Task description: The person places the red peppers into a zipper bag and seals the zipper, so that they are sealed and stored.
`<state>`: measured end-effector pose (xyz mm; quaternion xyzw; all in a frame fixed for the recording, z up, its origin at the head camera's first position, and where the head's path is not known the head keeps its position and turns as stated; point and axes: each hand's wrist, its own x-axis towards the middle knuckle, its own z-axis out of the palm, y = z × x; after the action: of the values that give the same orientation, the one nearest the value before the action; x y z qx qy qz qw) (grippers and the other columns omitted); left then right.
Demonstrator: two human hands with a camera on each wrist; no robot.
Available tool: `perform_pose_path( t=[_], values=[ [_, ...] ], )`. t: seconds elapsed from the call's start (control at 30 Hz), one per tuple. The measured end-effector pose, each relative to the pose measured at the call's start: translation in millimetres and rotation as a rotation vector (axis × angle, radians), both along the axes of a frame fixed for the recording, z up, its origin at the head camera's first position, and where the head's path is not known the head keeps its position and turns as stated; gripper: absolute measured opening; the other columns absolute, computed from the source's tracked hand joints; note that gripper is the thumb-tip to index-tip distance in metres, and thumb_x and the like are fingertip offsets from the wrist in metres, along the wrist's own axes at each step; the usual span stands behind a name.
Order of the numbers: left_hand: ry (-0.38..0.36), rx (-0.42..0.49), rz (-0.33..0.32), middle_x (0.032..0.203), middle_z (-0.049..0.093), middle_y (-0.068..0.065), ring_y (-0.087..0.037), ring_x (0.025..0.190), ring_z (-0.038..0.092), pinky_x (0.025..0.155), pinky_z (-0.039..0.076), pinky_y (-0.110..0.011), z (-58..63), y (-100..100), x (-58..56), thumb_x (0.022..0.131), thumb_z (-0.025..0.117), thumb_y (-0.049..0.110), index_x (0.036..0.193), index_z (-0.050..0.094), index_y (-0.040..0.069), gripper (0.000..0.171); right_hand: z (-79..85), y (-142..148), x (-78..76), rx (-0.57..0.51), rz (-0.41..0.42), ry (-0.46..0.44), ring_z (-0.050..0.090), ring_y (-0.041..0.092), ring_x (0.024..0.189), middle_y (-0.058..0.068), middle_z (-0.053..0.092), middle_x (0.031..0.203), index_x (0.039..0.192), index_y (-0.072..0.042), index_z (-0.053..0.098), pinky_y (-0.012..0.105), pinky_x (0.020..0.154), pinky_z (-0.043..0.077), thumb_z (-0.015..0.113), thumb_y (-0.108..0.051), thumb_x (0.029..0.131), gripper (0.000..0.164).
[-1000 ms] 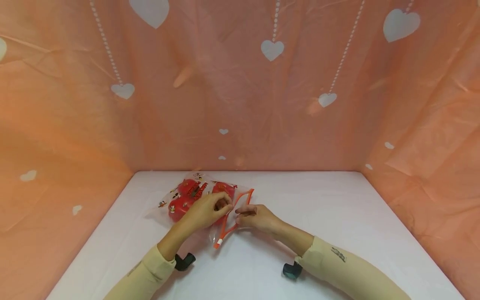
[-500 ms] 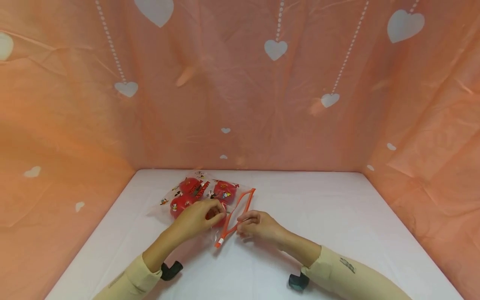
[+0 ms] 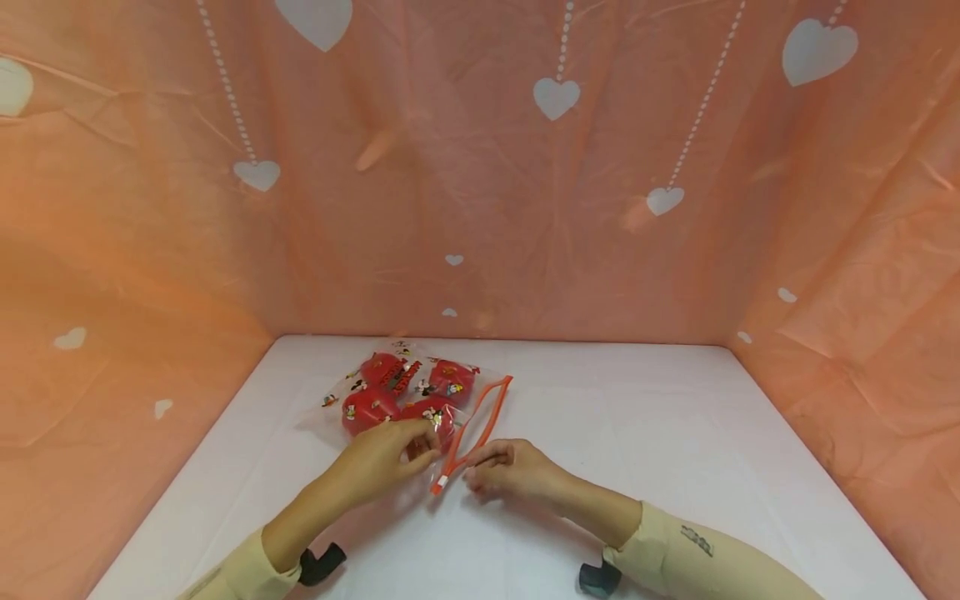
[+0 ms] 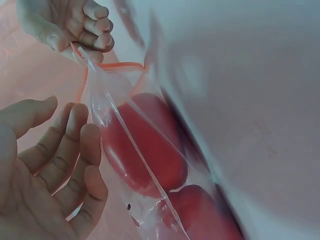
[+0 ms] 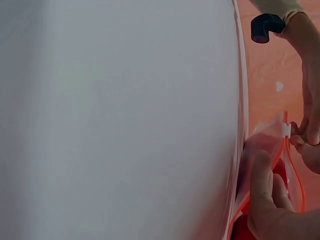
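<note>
A clear zip bag (image 3: 324, 419) printed with cartoon figures lies on the table, holding several red, apple-like fruits (image 3: 369, 410). Its orange zip strip (image 3: 495, 410) gapes apart in the middle, and a white slider (image 3: 442, 481) sits at the near end. My left hand (image 3: 386, 458) is beside the bag's near side, its fingers loosely bent with space between thumb and fingers in the left wrist view. On the other side of the bag's mouth, my right hand (image 3: 517, 471) has its fingertips close to the strip near the slider; whether they touch it is unclear.
A white cloth covers the table (image 3: 637, 433). Peach curtains (image 3: 495, 192) with white hearts stand behind it and on both sides. Dark wrist-camera mounts (image 3: 322, 565) show below the sleeves.
Both hands have moved nearer along the bag's mouth, toward the slider end. The left hand has drawn back from the strip, uncovering more fruit. The mouth's gap looks narrower near the slider.
</note>
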<state>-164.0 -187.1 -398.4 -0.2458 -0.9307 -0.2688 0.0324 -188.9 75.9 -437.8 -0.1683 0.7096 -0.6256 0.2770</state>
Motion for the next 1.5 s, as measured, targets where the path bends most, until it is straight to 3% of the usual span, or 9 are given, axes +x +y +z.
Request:
perform_pose_path(
  t=[0.37,0.83,1.2,1.5],
  values=[
    [0.018,-0.022,-0.017,0.086,0.066,0.021,0.003,0.079,0.060,0.070,0.052,-0.025,-5.4,-9.0,12.6,0.099,0.078,0.024,0.098,0.072,0.025,0.006,-2.2,-10.5,5.5,0.013,0.030,-0.044,0.079,0.020,0.086,0.018,0.080,0.102,0.122,0.006,0.075,0.034,0.083,0.064,0.075,-0.011,0.101,0.026],
    [-0.072,-0.043,0.017,0.083,0.063,0.022,0.002,0.078,0.058,0.066,0.049,-0.024,-9.7,-17.0,26.6,0.098,0.079,0.028,0.093,0.072,0.029,0.009,-2.1,-20.1,11.8,-0.013,0.025,-0.055,0.079,0.021,0.084,0.021,0.080,0.100,0.116,0.006,0.075,0.037,0.084,0.064,0.075,-0.011,0.101,0.022],
    [-0.081,-0.090,0.071,0.078,0.062,0.023,0.004,0.073,0.055,0.060,0.047,-0.026,-14.3,-13.6,27.0,0.096,0.081,0.034,0.086,0.074,0.032,0.012,-7.8,-29.8,6.0,-0.042,-0.009,-0.067,0.078,0.018,0.078,0.021,0.080,0.098,0.114,0.009,0.075,0.040,0.082,0.065,0.073,-0.006,0.102,0.020],
    [-0.127,-0.075,0.082,0.076,0.064,0.022,0.001,0.072,0.056,0.061,0.048,-0.030,-16.3,-10.1,27.8,0.097,0.080,0.034,0.088,0.076,0.028,0.011,-11.9,-35.2,5.5,-0.092,0.078,-0.078,0.074,0.012,0.074,0.014,0.079,0.089,0.112,0.021,0.070,0.035,0.080,0.065,0.068,-0.004,0.104,0.026]
  ],
)
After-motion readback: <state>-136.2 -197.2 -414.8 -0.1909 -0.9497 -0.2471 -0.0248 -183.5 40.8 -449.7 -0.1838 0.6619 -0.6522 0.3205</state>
